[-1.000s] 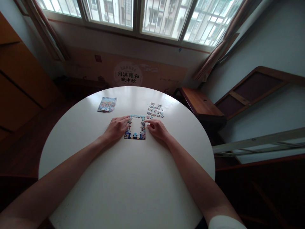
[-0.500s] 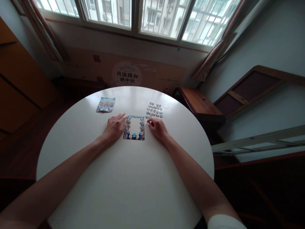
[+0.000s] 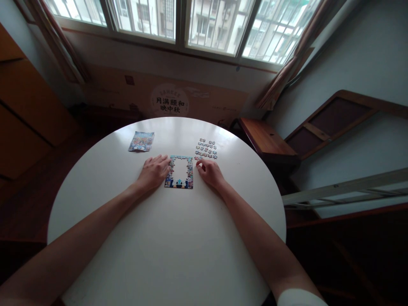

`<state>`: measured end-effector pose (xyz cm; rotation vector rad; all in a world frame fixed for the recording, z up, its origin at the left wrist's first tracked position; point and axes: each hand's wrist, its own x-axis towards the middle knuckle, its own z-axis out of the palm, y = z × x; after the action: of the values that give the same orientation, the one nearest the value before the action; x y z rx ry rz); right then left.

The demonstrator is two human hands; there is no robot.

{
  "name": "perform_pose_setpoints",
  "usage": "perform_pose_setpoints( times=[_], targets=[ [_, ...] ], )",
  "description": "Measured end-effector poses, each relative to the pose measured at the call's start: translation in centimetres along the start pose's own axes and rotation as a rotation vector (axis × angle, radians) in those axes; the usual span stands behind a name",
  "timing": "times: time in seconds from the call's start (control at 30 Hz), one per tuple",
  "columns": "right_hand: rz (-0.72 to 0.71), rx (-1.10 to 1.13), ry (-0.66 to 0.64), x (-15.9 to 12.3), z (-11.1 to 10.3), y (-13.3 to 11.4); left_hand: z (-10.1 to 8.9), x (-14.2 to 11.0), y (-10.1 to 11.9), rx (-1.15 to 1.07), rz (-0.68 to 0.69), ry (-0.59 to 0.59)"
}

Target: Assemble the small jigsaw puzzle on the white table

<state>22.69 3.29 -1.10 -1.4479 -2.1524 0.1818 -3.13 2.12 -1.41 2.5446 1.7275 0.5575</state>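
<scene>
A partly assembled jigsaw puzzle (image 3: 167, 185) lies flat on the white table, its picture border in place around a bare rectangular middle. My left hand (image 3: 155, 171) rests flat along its left side, fingers stretched out and fingertips at the upper left edge. My right hand (image 3: 210, 172) lies just right of the puzzle with the fingers curled and the thumb near the index finger. Whether a small piece sits in that curl is hidden. Beyond the right hand, loose jigsaw pieces (image 3: 206, 149) are laid out in rows.
A colourful picture sheet or packet (image 3: 142, 141) lies at the back left of the round white table (image 3: 165, 246). A wooden stool or small desk (image 3: 266, 136) stands past the table's right edge. Windows (image 3: 216, 25) and a printed board (image 3: 197, 95) are behind.
The left hand's fingers have lowered slightly and lie closer together at the puzzle's edge. The right hand has barely moved. The view has shifted a little.
</scene>
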Motion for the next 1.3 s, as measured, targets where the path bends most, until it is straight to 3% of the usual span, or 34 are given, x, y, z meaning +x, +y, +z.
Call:
perform_pose_setpoints(
  times=[1.3],
  targets=[
    [0.012, -0.001, -0.01, -0.03, -0.14, -0.12, -0.1, 0.05, 0.03, -0.022, -0.005, 0.009]
  ],
)
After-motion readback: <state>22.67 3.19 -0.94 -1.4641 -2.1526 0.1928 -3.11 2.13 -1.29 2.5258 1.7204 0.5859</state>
